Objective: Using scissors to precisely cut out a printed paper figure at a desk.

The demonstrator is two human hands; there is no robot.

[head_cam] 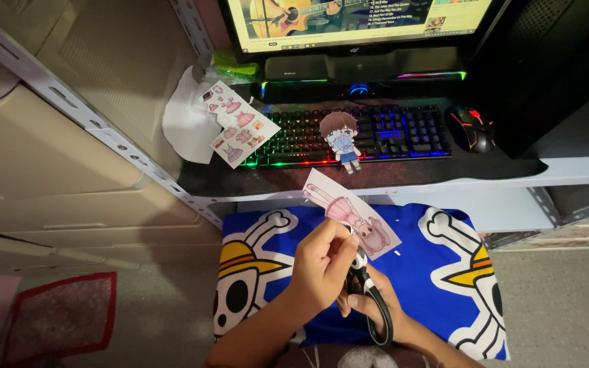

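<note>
The paper sheet [351, 212] with a pink doll drawing sits over the blue skull cloth [417, 272], just below the desk edge, and sticks up toward 12 o'clock from the hands. The left hand [322, 262] pinches its lower end, fingers pressed together on the paper. At 4 o'clock from that hand, the right hand [375, 307] has its fingers wrapped shut around the black scissors [369, 300]; the blades are hidden behind the left hand, so I cannot tell if they bite the paper. To cut well, I think small snips work best, turning the paper and not the scissors, with the left fingers kept away from the blades. Tiny white scraps [397, 253] lie on the cloth at 3 o'clock. Up at 12 o'clock, a finished paper doll [341, 140] leans on the glowing keyboard [349, 136], and a sheet of paper clothes [238, 124] lies at 10 o'clock.
</note>
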